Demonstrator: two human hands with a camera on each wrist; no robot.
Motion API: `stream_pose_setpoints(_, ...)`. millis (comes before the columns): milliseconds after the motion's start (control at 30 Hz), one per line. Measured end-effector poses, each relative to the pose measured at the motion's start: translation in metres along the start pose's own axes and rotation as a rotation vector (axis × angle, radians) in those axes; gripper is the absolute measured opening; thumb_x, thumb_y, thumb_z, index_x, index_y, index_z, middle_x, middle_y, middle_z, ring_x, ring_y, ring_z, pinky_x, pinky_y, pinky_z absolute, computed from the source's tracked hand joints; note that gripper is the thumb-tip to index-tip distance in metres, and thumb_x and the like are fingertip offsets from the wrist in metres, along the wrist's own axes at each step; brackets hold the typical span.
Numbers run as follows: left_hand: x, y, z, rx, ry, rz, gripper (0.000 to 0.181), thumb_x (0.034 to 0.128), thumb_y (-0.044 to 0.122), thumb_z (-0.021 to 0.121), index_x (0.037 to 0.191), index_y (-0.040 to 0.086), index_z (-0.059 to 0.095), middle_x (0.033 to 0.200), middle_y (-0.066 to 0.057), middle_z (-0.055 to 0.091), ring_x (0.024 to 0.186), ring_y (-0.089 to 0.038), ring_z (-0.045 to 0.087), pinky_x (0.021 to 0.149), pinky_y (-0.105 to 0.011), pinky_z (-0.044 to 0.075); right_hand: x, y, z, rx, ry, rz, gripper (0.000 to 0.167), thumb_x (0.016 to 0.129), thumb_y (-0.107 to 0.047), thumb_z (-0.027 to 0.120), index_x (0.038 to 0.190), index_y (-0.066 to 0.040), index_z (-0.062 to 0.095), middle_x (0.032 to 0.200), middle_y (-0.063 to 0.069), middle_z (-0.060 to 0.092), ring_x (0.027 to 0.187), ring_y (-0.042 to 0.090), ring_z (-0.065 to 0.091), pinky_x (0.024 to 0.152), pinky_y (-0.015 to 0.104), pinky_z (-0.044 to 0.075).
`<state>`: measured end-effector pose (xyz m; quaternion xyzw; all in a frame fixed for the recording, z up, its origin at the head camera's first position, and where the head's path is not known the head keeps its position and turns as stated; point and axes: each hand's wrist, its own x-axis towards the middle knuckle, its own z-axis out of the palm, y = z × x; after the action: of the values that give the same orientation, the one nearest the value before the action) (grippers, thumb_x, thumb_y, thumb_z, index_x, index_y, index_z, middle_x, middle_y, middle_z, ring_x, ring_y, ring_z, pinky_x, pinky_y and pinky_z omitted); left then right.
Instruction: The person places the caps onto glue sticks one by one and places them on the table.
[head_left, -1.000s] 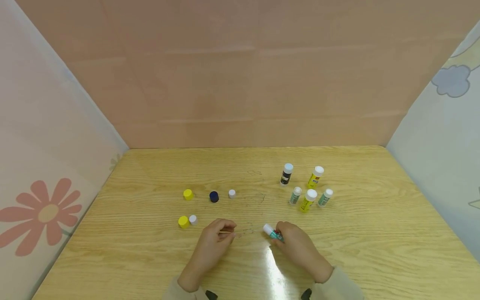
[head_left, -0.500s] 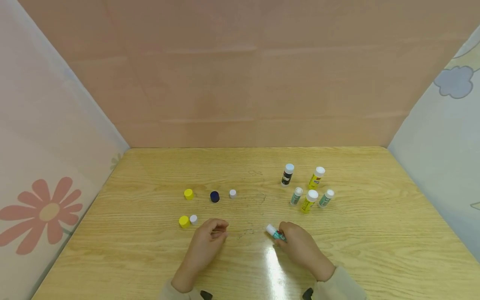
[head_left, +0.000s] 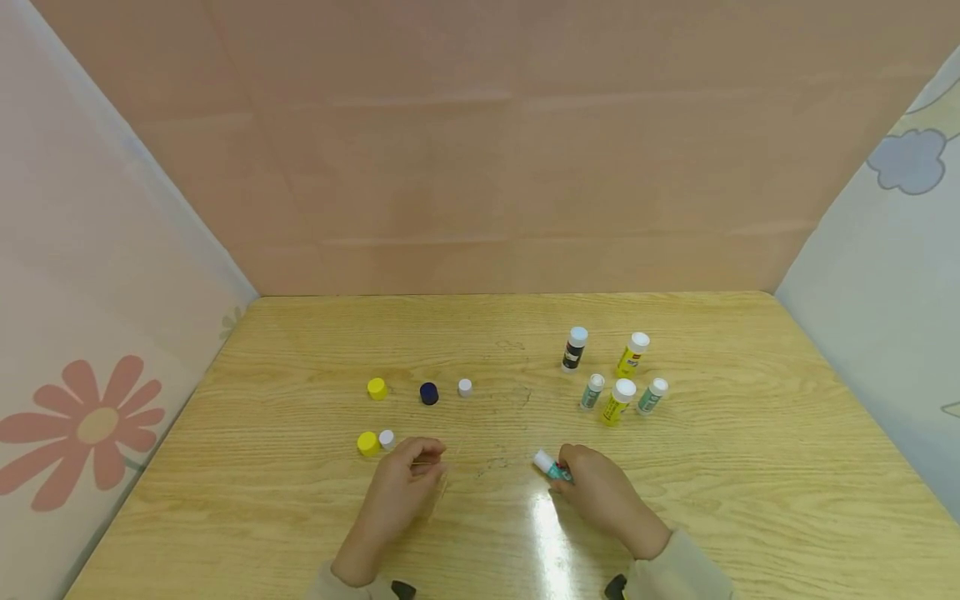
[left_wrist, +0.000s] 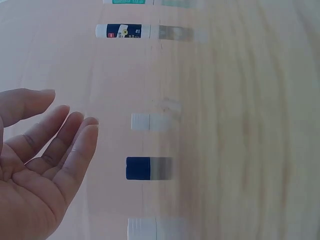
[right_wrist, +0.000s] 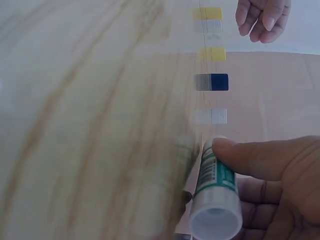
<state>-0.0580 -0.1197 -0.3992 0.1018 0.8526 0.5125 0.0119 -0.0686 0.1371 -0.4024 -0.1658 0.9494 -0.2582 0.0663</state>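
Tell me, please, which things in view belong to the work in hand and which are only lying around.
Seem to belong:
teal glue stick, held by the right hand
two yellow caps, navy cap, two white caps
two yellow standing glue sticks
navy standing glue stick
two teal standing glue sticks

Seem only surroundings:
table
flower picture
cloud picture

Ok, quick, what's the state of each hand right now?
Left hand: open, fingers relaxed, holding nothing.
Right hand: closed, holding a teal-and-white glue stick.
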Motion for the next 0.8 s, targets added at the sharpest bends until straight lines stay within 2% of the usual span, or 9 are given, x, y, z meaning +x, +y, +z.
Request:
stream_pose_setpoints(233,-0.003,-0.005,-0.008,0.048,0.024,-0.022,0.017,0.0797,0.001,0.059,0.096,-0.004,0.057,0.096,-0.012,0.056,0.086,-0.022,0.056,0.072,-0.021,0.047,0.000,0.001,0.000,0.008,-0.010,0.012,0.018,0.072,-0.013,0.068,0.074,-0.005,0.053,0.065,-0.005,0.044,0.055,0.007,0.040,0.046,0.019,0.036)
stream_pose_setpoints(467,-0.006,-0.011,-0.017,0.093,0.060,-0.071,0.017,0.0783,0.001,0.061,0.095,-0.003,0.058,0.094,-0.010,0.056,0.083,-0.019,0.056,0.070,-0.020,0.047,-0.001,0.002,0.001,0.016,-0.007,0.008,0.018,0.072,-0.012,0.068,0.075,-0.004,0.052,0.066,-0.004,0.044,0.055,0.007,0.040,0.046,0.018,0.036)
stream_pose_setpoints(667,-0.008,-0.014,-0.024,0.138,0.080,-0.072,0.018,0.0777,0.001,0.061,0.095,-0.003,0.058,0.093,-0.011,0.057,0.083,-0.019,0.056,0.069,-0.022,0.048,-0.001,0.002,0.001,0.019,-0.009,0.005,0.018,0.072,-0.011,0.068,0.076,-0.004,0.052,0.066,-0.004,0.043,0.055,0.007,0.040,0.046,0.018,0.036)
stream_pose_setpoints(800,-0.008,-0.013,-0.027,0.178,0.088,-0.039,0.018,0.0773,0.000,0.062,0.095,-0.003,0.058,0.093,-0.011,0.057,0.083,-0.019,0.056,0.070,-0.024,0.048,-0.001,0.002,0.001,0.031,-0.013,0.012,0.018,0.071,-0.011,0.068,0.076,-0.003,0.052,0.066,-0.004,0.044,0.056,0.008,0.040,0.046,0.019,0.036)
